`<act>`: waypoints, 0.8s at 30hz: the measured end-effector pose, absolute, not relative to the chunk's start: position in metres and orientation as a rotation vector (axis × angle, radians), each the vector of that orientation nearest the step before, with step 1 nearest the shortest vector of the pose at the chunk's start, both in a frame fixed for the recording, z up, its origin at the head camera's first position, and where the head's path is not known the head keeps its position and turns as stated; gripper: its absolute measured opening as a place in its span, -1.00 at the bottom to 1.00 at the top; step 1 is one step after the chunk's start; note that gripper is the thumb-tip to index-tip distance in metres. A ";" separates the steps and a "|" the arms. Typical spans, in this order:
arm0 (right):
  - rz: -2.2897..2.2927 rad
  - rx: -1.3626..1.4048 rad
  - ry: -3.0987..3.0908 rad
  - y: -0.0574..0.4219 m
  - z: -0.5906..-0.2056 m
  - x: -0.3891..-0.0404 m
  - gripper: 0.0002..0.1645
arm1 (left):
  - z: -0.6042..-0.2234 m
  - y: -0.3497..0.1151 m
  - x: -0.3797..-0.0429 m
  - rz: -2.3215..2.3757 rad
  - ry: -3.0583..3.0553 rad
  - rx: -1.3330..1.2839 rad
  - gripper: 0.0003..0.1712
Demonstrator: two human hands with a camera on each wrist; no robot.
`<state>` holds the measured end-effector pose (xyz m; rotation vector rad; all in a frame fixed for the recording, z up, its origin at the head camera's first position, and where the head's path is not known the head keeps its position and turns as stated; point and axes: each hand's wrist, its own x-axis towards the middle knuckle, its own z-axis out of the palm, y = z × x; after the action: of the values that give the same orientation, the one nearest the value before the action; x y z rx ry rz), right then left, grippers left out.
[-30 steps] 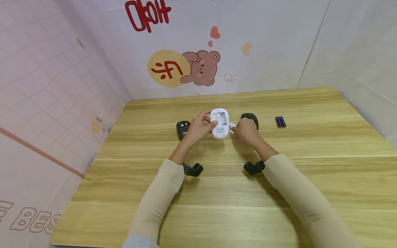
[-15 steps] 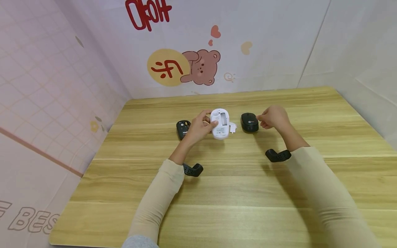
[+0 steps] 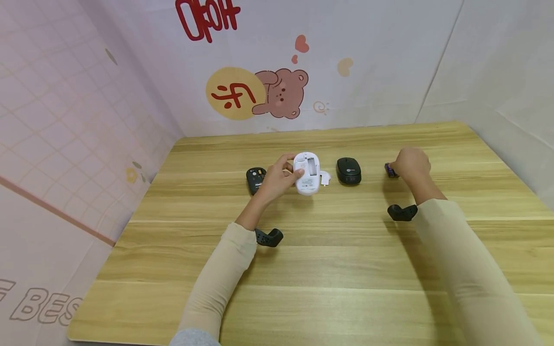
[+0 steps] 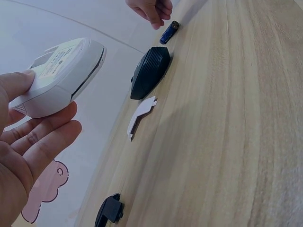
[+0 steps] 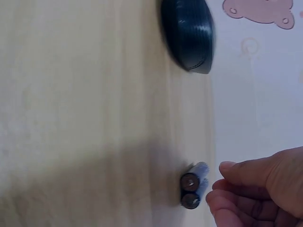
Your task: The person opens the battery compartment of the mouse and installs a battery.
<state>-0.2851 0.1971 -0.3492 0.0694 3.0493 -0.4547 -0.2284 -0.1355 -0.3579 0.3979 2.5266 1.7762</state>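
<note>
The right hand (image 3: 412, 166), fingers loosely curled around nothing, has shifted right to the two purple-blue cylindrical batteries (image 3: 391, 170), apparently bringing the work to them, while the left hand (image 3: 277, 180) pinches the white oval plastic mouse (image 3: 307, 184), raised to their left with its compartment (image 3: 311, 166) uncovered.

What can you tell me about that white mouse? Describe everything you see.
The white mouse looks like smooth plastic, oval in outline. Its underside, printed with small text, faces us in the head view; the battery slot is uncovered and looks empty. The left hand holds it tilted up, above the table, thumb on the underside, fingers behind.
</note>
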 end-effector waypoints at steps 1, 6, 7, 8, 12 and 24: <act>-0.456 0.064 3.046 0.198 -0.350 -0.286 -0.59 | -0.357 -0.136 -0.228 1.770 2.524 0.396 -0.43; -0.471 0.060 3.034 0.200 -0.356 -0.289 -0.58 | -0.339 -0.134 -0.216 1.724 2.537 0.388 -0.44; -0.474 0.058 3.032 0.200 -0.357 -0.289 -0.58 | -0.334 -0.133 -0.212 1.714 2.546 0.385 -0.44; -0.475 0.060 3.032 0.200 -0.358 -0.290 -0.58 | -0.330 -0.132 -0.208 1.705 2.551 0.383 -0.45; -0.482 0.079 3.023 0.199 -0.361 -0.289 -0.57 | -0.343 -0.134 -0.217 1.729 2.558 0.403 -0.45; -0.507 0.120 2.978 0.187 -0.371 -0.292 -0.55 | -0.329 -0.130 -0.207 1.684 2.563 0.385 -0.45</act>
<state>-0.2922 0.1869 -0.3706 0.1203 2.9777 -0.5068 -0.2073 -0.1302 -0.3285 0.3851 2.5630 1.6843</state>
